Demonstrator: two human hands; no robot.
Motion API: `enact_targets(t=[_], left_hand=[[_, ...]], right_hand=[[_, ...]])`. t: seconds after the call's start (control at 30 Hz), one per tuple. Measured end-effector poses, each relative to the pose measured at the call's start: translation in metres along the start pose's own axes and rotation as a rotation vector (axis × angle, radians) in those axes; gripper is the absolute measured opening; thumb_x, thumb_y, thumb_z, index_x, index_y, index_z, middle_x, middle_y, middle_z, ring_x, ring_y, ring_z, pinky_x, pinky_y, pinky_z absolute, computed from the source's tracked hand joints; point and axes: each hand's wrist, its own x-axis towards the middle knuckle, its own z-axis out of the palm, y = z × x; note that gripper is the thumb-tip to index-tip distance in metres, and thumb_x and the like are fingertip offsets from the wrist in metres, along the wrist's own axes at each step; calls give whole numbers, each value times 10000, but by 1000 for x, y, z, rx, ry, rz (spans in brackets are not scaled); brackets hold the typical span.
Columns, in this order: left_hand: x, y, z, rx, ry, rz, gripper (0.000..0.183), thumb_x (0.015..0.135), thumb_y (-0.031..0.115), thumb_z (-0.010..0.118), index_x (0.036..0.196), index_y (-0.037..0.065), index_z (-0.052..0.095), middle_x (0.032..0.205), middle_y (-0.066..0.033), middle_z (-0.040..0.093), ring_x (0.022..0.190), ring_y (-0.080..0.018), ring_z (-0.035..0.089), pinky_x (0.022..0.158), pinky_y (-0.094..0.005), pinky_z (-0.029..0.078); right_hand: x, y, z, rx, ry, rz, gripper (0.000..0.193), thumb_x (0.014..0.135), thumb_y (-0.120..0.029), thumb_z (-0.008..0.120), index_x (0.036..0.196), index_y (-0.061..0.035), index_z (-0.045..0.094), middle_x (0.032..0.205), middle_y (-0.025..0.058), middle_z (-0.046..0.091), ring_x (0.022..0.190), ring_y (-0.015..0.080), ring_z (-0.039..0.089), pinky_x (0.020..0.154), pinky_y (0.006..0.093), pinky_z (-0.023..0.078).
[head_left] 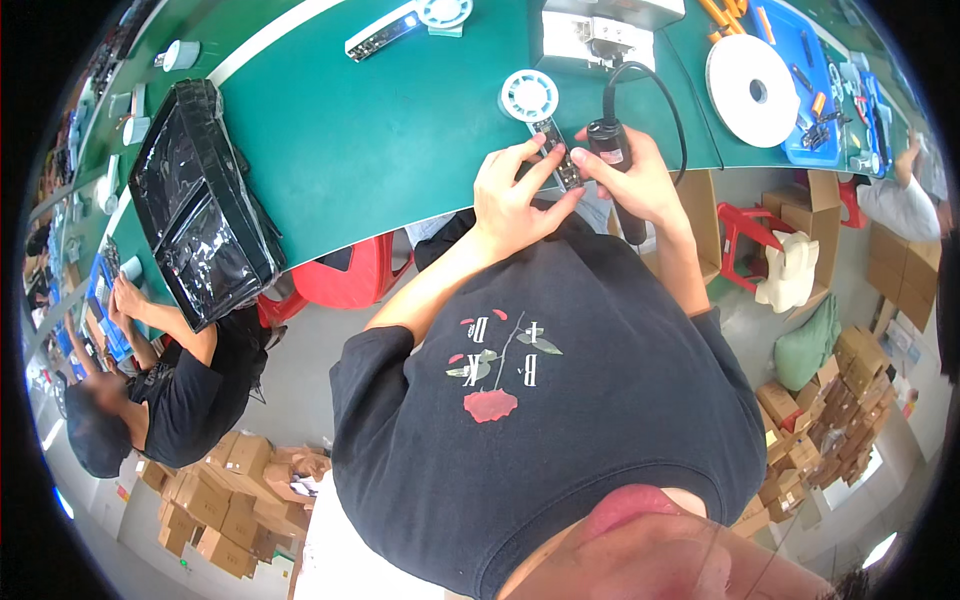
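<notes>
A small handheld fan with a round white head point(528, 95) lies over the green table's near edge, its handle uncovered so that a dark circuit board point(566, 172) shows. My left hand point(513, 200) is closed on that handle, fingertips on the board and thumb at its lower end. In my right hand point(645, 180) is a black corded tool point(608, 140), which looks like an electric screwdriver. The right thumb and fingertip reach to the handle's right side. The tool's lower part hangs below the hand; whether a bit is fitted cannot be seen.
Another fan point(443, 12) with an exposed board lies at the far edge. Behind the tool stands a white boxy device point(597, 40). A white reel point(752, 90) and blue tray point(815, 145) sit right, a black plastic-wrapped bin point(205, 200) left. A co-worker point(185, 390) works beyond it.
</notes>
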Motion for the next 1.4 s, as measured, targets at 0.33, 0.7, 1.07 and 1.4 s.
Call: enact_targets(t=[0.33,0.7,1.07,1.4], left_hand=[[0,-3,-6,95,-50,103,604,700,300,976,1223,63,787,1231,-161,716,936,-278,705,830,-407,554],[-4,-9,0,164,-77,147,695,753,392,945,1338,89,721,1329,-152,635,1048,-334,637,879,-436,537],[4,-4,-4,223,-153,163,633,820,378,886,1332,48,713,1353,-106,651,1140,-312,638,965,-438,508],[4,-7,-5,139,-127,159,617,811,359,886,1314,40,722,1410,-79,683,1080,-283,671,964,-428,510]], right_hand=[[-7,-5,6,-49,58,-33,384,916,-321,884,988,-5,678,772,-5,648,640,65,594,540,257,507],[-10,-85,-48,60,379,-585,303,1058,-265,677,1183,11,671,823,117,719,649,163,641,587,316,532],[57,-181,-21,300,667,-1116,184,1066,-205,682,1046,-26,641,718,76,639,527,138,588,489,254,475],[49,-149,2,337,394,-1109,184,1036,-131,707,1082,-29,561,719,86,623,550,142,584,529,250,483]])
